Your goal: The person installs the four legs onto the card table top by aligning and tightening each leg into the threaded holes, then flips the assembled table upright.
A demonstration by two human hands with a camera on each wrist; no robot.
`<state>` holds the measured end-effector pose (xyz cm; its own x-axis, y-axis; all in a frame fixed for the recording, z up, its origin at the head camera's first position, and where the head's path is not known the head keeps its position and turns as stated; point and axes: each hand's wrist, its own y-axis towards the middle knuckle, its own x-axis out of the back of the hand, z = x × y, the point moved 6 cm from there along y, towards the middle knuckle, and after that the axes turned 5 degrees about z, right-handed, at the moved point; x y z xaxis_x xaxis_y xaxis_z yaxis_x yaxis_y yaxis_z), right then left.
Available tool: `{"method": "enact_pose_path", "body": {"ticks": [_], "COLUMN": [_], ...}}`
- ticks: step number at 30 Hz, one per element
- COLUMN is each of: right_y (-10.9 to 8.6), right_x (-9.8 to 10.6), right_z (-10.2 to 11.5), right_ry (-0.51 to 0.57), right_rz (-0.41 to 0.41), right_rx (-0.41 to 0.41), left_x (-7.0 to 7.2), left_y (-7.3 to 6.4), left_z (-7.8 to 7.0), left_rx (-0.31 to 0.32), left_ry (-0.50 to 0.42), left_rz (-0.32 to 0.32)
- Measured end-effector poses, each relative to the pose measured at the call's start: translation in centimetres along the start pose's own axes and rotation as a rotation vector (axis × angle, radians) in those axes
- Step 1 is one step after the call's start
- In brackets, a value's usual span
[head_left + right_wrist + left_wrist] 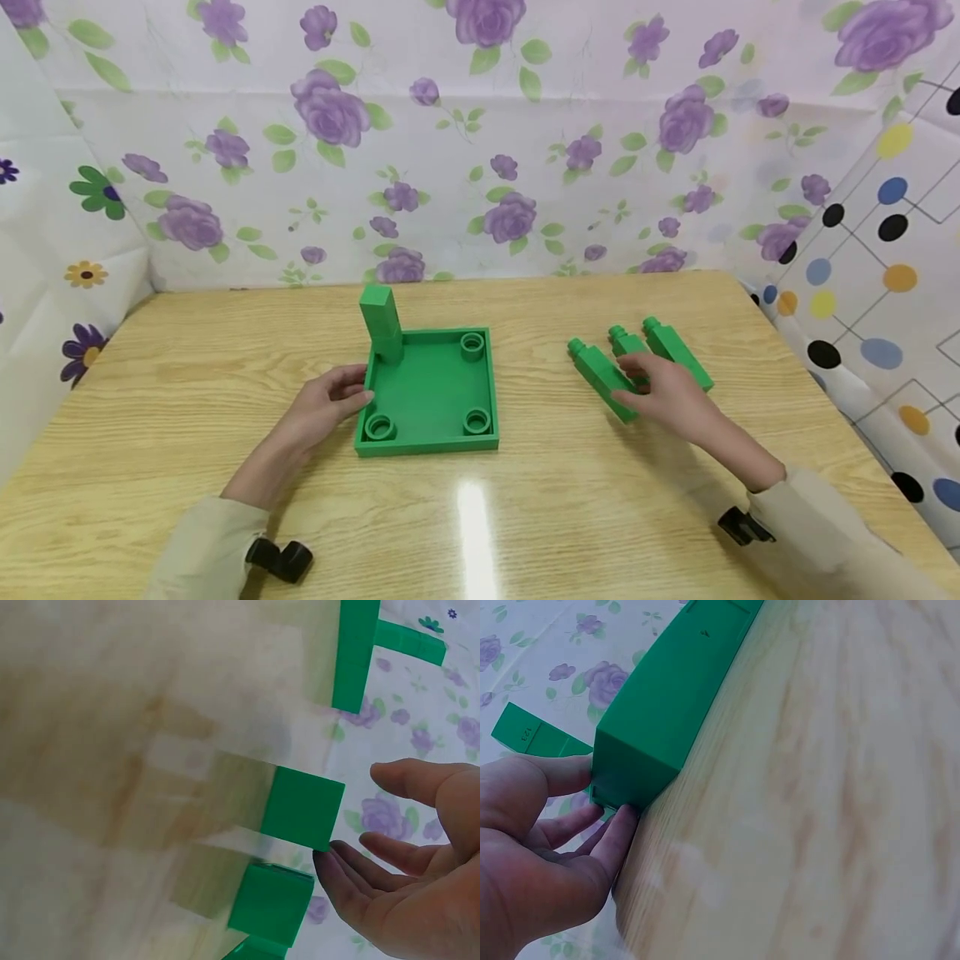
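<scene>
A square green tray (433,387) lies on the table, with round sockets in three corners and a square green post (381,321) upright in its far left corner. My left hand (326,408) grips the tray's left wall, the thumb at the rim and the fingers outside. To the right, three green posts lie side by side, knobbed ends pointing away. Over the left post (602,379) and the partly hidden middle post (628,342) hovers my right hand (663,396), thumb and fingers spread. In the right wrist view, its fingertips are right at a post's square end (304,808).
The rightmost post (678,354) lies just past the right hand. Wood-grain table (540,517) stretches between tray and posts, reflecting a bright strip of light. A flowered sheet (450,167) hangs behind, and a dotted sheet (885,292) stands at the right.
</scene>
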<state>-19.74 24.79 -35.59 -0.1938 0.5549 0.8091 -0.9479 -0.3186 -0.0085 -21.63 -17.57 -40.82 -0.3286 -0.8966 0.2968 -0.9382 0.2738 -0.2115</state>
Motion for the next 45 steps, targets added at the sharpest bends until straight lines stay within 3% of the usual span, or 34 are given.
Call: {"method": "enact_pose_path", "body": {"ticks": [15,22,37,45], "right_y": [-0.8,-1.1,-1.2,-0.8], "right_x": [-1.8,-1.6,0.2,1.1], "right_z": [-0.3,0.1,0.8,0.2], "right_ry": [-0.119,-0.132,-0.023,0.152], "right_rz": [-0.016,-0.077,-0.213,-0.251], "right_rx": [-0.081,-0.045,-0.057,-0.08], "left_x": [0.1,0.1,-0.2,-0.2], "left_y": [-0.2,-0.1,0.0,-0.1], "left_z": [-0.1,0.1,-0.2,-0.2], "left_rx": [0.0,0.012,-0.001,-0.001], "left_ry": [-0.016,-0.025,-0.043,-0.037], "left_rz": [0.001,-0.002,-0.002,-0.003]}}
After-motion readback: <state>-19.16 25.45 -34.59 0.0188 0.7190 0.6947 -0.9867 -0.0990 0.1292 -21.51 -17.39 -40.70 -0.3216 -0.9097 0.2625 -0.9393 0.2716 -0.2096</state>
